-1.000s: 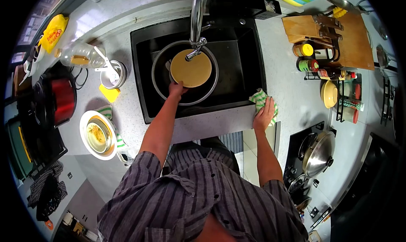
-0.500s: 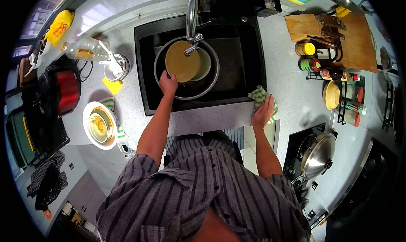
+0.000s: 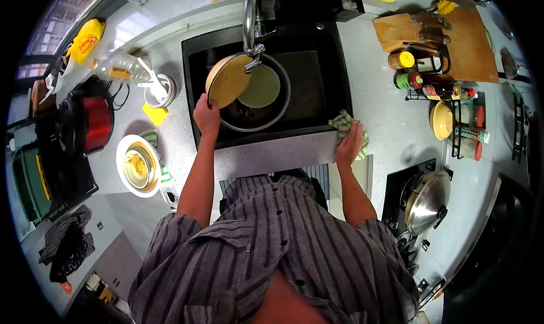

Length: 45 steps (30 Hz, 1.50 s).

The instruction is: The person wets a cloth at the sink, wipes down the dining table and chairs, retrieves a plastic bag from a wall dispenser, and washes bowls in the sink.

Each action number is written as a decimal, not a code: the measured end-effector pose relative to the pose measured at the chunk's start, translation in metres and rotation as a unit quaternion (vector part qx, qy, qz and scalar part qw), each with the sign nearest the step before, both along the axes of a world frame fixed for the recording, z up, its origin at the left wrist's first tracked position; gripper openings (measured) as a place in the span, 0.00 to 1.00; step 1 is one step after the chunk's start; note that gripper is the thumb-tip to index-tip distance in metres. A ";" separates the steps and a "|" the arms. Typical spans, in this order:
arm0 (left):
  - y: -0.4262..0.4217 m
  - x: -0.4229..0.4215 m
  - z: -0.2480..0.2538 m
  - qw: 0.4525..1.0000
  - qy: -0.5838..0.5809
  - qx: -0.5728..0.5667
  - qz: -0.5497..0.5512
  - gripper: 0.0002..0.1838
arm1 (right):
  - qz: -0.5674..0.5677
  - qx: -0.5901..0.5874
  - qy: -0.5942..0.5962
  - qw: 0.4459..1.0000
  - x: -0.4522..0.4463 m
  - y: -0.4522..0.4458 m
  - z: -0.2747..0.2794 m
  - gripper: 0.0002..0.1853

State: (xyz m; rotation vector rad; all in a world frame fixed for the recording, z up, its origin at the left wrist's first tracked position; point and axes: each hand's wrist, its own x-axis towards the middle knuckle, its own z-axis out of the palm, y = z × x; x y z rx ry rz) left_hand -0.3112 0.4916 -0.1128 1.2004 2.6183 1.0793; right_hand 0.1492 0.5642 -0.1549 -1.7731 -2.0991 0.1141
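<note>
My left hand (image 3: pixel 206 115) grips the near rim of a tan-yellow bowl (image 3: pixel 229 85). The bowl is tilted over the left side of a round metal basin (image 3: pixel 288 97) in the black sink (image 3: pixel 320 92). A pale greenish bowl (image 3: pixel 265 88) sits in the basin, partly covered by the tan one. The chrome faucet (image 3: pixel 250 24) reaches over both; whether water runs I cannot tell. At the counter's front edge, right of the sink, my right hand (image 3: pixel 349 145) is closed on a green-and-white striped dishcloth (image 3: pixel 341 122).
Left of the sink stand a white bowl (image 3: pixel 122 161) with smaller food-soiled bowls inside, a cup with white utensils (image 3: pixel 161 92), a yellow sponge cloth (image 3: pixel 155 115) and a red cooker (image 3: pixel 97 120). To the right are jars (image 3: pixel 402 59), a yellow bowl (image 3: pixel 441 120) and a lidded pan (image 3: pixel 429 202).
The tan bowl has moved left and tipped in my left hand, uncovering more of the pale bowl. My right hand stays on the dishcloth. The whole view has shifted slightly.
</note>
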 end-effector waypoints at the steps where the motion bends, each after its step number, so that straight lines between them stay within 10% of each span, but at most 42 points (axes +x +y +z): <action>1: -0.004 -0.002 0.000 1.000 -0.007 -0.015 -0.009 0.10 | 0.004 0.003 0.006 1.000 0.000 0.000 0.001 0.27; 19: -0.053 0.027 -0.007 0.992 0.014 -0.017 -0.121 0.06 | -0.157 0.109 0.121 0.974 0.000 0.167 -0.040 0.23; 27: -0.055 0.031 -0.027 0.863 -0.494 -0.018 0.106 0.12 | -0.007 -0.030 0.243 0.970 -0.043 0.168 -0.010 0.25; 33: -0.052 0.032 -0.025 0.848 -0.521 -0.056 0.074 0.12 | -0.127 -0.076 0.426 0.893 0.000 0.196 0.010 0.20; 36: -0.045 0.041 -0.037 0.834 -0.542 -0.049 0.088 0.11 | -0.236 -0.215 0.686 0.654 0.034 0.210 0.021 0.21; 44: -0.043 0.043 -0.055 0.835 -0.541 -0.043 0.090 0.12 | -0.137 -0.386 0.756 0.511 -0.014 0.159 0.073 0.20; 45: -0.045 0.041 -0.055 0.837 -0.537 -0.044 0.092 0.13 | -0.149 -0.372 0.724 0.562 -0.025 0.162 0.053 0.21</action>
